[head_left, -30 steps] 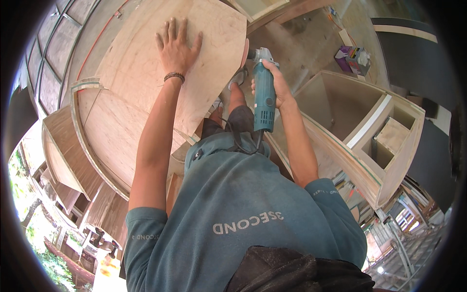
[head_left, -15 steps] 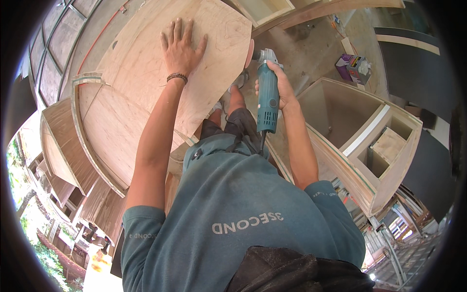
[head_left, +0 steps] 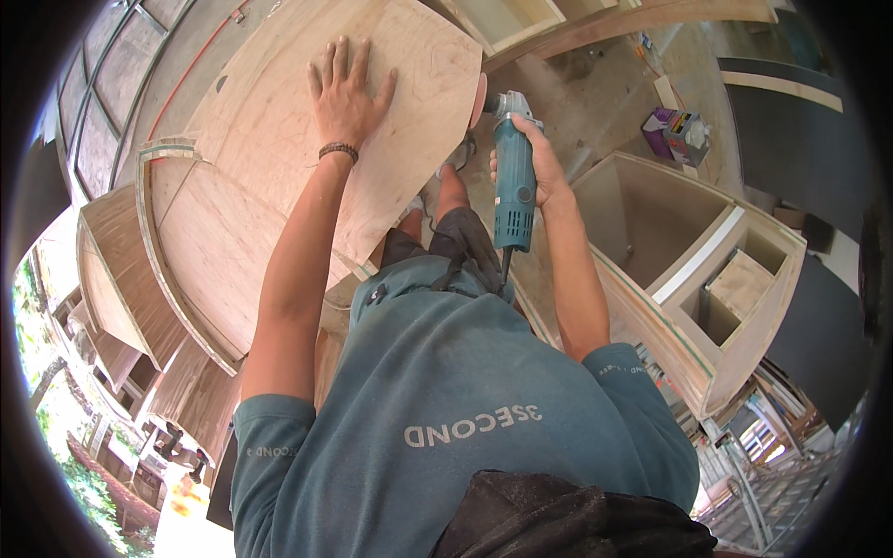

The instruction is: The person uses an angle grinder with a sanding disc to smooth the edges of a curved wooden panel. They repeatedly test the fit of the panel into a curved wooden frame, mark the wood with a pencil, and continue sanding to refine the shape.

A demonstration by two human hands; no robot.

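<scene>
My left hand (head_left: pixel 349 100) lies flat on a pale plywood panel (head_left: pixel 419 130), fingers spread, a braided bracelet at the wrist. In my right hand (head_left: pixel 542 166) is a teal angle grinder (head_left: pixel 514 191), my fingers wrapped round its body and its cord running down from the rear end. Its reddish sanding disc (head_left: pixel 479 100) stands on edge against the panel's right edge. Whether the disc is spinning cannot be made out.
To the right stands a wooden cabinet carcass (head_left: pixel 651 223) with open compartments. Beyond it a purple box (head_left: pixel 674 135) sits on the floor. Curved wooden cabinet parts (head_left: pixel 121 279) stand at the left. Dark sheets (head_left: pixel 791 139) lie at the far right.
The grinder has shifted very slightly along the panel's edge with my right hand. My left hand stays in place on the panel.
</scene>
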